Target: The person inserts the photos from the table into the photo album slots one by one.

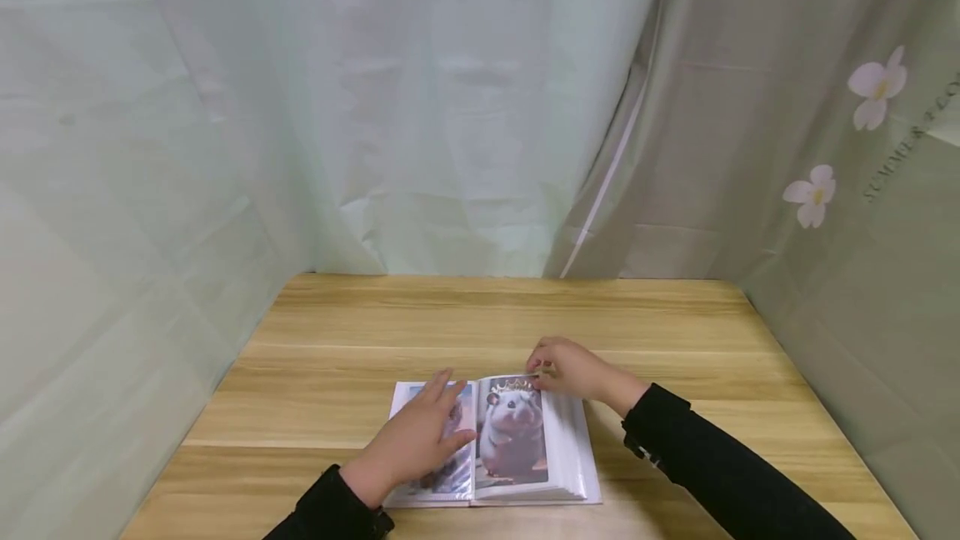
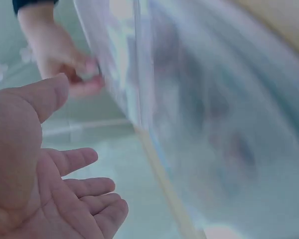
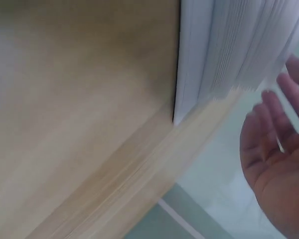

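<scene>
A small photo album (image 1: 592,486) lies open on the wooden table. On its right page is a photo of a grey-white hamster with a crown (image 1: 513,436); another photo (image 1: 463,473) on the left page is partly covered. My left hand (image 1: 416,440) is over the left page with fingers spread, its thumb reaching toward the spine. At the top right corner of the right album page (image 1: 546,407), my right hand (image 1: 573,369) pinches with bent fingers and thumb. Page edges (image 3: 234,45) show beside my right hand in the right wrist view.
The wooden table (image 1: 337,323) extends around the album to a straight back edge. Pale curtains (image 1: 465,107) hang behind it and on both sides, the right one printed with white flowers (image 1: 812,196). Black sleeves (image 1: 720,457) cover both forearms.
</scene>
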`<state>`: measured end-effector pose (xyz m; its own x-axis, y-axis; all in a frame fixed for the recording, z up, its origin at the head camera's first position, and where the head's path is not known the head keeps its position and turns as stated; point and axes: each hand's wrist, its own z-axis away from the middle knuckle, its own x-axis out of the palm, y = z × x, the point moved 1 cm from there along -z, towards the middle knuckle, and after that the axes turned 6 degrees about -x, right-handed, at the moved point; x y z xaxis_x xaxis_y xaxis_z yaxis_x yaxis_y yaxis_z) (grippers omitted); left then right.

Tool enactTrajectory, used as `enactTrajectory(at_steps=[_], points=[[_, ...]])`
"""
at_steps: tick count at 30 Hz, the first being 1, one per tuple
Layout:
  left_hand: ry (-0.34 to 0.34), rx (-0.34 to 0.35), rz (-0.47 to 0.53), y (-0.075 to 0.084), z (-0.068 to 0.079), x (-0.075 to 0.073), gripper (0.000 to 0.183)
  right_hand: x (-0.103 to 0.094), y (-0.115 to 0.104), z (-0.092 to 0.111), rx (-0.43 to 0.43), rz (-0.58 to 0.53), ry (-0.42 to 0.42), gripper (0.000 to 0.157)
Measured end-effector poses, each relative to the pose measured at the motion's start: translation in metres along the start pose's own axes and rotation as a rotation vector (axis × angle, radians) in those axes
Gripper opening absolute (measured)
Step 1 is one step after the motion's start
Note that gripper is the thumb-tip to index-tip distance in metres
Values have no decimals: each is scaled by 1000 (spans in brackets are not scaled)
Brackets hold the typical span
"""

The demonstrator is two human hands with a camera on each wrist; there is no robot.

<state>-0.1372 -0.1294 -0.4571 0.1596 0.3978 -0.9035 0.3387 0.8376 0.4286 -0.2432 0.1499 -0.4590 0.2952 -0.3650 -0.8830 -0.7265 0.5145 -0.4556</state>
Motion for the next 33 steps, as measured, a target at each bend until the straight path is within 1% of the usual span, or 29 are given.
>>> enactTrajectory(at_steps=[3,6,8,11,14,17,20,22,27,30,33], points=[[32,-59,8,-10,4,-9,73,3,-10,10,-12,74,38,19],[81,-141,5,-17,8,-12,72,9,-20,22,20,143,82,26],[117,-196,0,-21,12,-10,70,14,-27,30,45,169,111,31],[159,-267,-3,-27,15,-5,66,23,-35,44,105,204,134,40],[173,-316,18,-33,17,1,63,28,-40,54,165,211,159,46],[178,-371,44,-38,21,3,59,32,-44,61,208,192,166,47],[181,-412,57,-43,26,2,56,35,-46,64,218,172,158,45],[178,-427,56,-45,27,1,54,36,-47,66,206,164,161,43],[164,-435,72,-46,27,-4,56,35,-50,70,155,141,174,39],[138,-472,115,-47,27,-7,57,35,-52,72,144,130,144,40],[121,-506,160,-50,28,-7,55,35,-53,72,153,125,112,41]])
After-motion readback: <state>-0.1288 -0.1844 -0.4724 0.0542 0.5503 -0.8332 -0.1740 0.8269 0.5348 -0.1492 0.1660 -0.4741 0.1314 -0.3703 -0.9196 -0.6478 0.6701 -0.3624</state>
